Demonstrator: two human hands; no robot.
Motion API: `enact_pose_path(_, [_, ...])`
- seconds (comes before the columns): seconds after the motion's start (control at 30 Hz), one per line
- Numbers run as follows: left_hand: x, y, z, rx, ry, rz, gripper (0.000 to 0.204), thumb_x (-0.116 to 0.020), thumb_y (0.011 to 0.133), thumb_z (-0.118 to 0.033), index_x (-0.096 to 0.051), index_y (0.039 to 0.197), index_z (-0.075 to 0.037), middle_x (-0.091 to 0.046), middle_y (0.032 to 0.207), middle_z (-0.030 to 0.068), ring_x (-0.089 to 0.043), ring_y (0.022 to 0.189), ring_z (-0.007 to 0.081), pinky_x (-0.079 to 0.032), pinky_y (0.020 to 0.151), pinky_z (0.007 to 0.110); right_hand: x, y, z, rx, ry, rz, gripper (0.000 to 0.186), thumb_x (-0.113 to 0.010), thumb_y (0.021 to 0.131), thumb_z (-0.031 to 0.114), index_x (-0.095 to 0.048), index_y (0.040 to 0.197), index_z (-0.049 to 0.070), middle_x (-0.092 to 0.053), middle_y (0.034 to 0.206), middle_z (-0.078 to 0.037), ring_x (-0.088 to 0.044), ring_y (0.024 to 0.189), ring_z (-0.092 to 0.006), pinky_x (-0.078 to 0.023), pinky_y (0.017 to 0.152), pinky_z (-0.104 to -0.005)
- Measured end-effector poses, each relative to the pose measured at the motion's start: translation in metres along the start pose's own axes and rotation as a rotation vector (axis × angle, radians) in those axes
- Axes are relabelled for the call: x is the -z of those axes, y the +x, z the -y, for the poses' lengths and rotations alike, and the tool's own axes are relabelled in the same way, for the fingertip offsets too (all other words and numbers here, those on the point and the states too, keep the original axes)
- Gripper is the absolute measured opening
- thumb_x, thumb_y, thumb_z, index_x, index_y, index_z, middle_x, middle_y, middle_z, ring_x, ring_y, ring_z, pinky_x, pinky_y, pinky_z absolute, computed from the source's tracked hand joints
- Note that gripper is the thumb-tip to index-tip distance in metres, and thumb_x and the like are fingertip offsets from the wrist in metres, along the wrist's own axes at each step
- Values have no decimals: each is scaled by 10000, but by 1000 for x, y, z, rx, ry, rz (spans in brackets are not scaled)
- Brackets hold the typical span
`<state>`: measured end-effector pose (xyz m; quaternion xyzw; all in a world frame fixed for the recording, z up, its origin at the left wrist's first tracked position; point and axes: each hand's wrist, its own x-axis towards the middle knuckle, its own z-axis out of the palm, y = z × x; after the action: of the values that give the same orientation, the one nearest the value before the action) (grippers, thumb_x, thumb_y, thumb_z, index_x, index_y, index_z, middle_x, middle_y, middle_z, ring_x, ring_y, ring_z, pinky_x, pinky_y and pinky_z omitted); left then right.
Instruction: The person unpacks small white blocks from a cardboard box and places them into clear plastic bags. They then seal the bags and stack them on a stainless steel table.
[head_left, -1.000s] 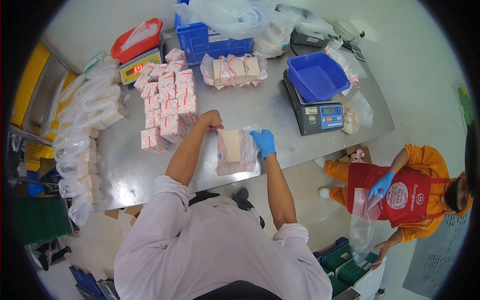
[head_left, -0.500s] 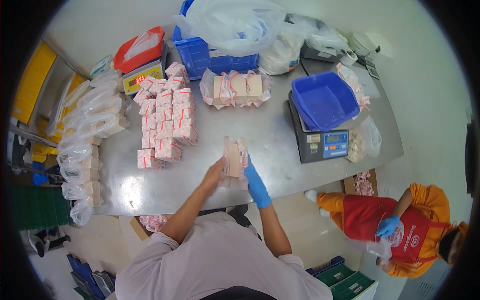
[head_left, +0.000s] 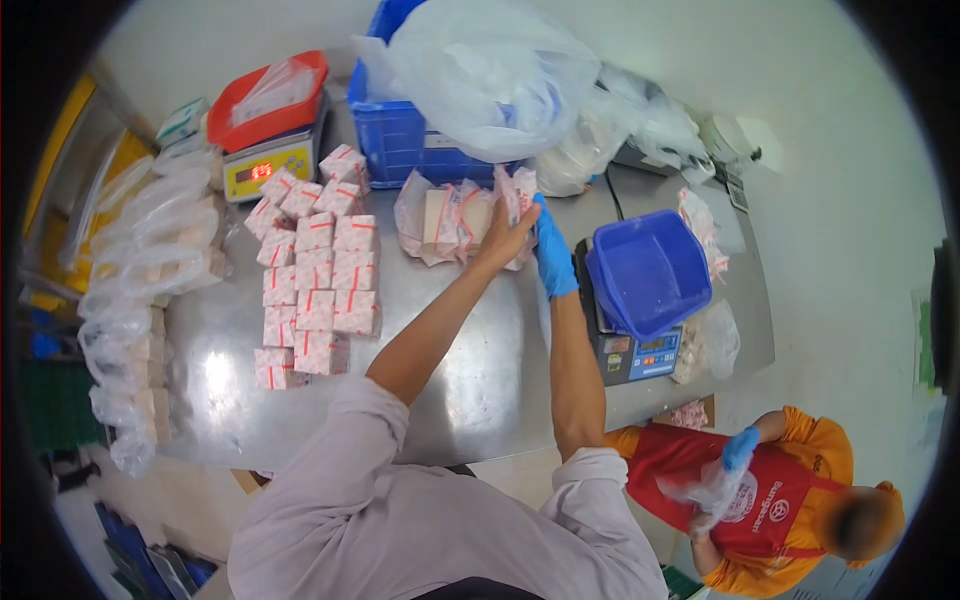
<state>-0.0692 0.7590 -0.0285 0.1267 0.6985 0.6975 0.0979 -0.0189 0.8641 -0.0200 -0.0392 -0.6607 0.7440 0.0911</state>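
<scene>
My bare left hand [head_left: 508, 238] and my blue-gloved right hand [head_left: 553, 248] reach to the far side of the metal table. Between them is a pink-and-white paper-wrapped packet [head_left: 516, 190], gripped from both sides at the right end of a row. Its contents are hidden by my hands and the paper. Just left of it, beige blocks [head_left: 438, 218] stand side by side in opened paper with loose edges. Left of my forearms, small closed packets [head_left: 315, 270] in white paper with red stripes are stacked in columns.
Behind the row stands a blue crate [head_left: 400, 140] heaped with clear plastic bags [head_left: 490, 75]. A scale with a blue tub [head_left: 655, 275] is close to my right arm. Far left are a red-tray scale [head_left: 268, 105] and bagged blocks [head_left: 150, 340]. A co-worker [head_left: 750, 490] stands at right.
My hands have moved from the table's near middle to the far row, bringing the paper-wrapped block along. The view has shifted, and the co-worker's gloved hand is raised.
</scene>
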Motion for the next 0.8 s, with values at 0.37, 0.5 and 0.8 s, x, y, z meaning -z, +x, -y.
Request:
enact_pose_path(0.37, [215, -263, -29, 90, 968, -870, 774, -820, 690, -234, -457, 1354, -68, -411, 1313, 258, -382, 1234, 404, -330, 1028, 490, -66, -197, -39, -210, 30, -303, 316, -528, 982, 192, -678, 1066, -73, -709, 1013, -131, -654, 924, -179, -511, 849, -313])
enact_pose_path(0.5, [229, -296, 1, 31, 955, -762, 808, -806, 712, -245, -404, 1383, -43, -403, 1344, 292, -406, 1222, 443, -386, 1003, 474, -138, -268, -70, -404, 156, -6, 297, -583, 931, 124, -646, 1166, -47, -692, 1071, -139, -656, 951, -176, -508, 865, -282])
enact_pose_path(0.8, [134, -338, -44, 275, 668, 16, 599, -739, 779, -402, -570, 1262, -92, -552, 1047, 193, -598, 866, 374, -472, 802, 447, -157, -287, -77, -85, 279, 52, 932, -686, 756, -1, -152, 1516, 69, -462, 1353, -122, -503, 1230, -227, -429, 1032, -351])
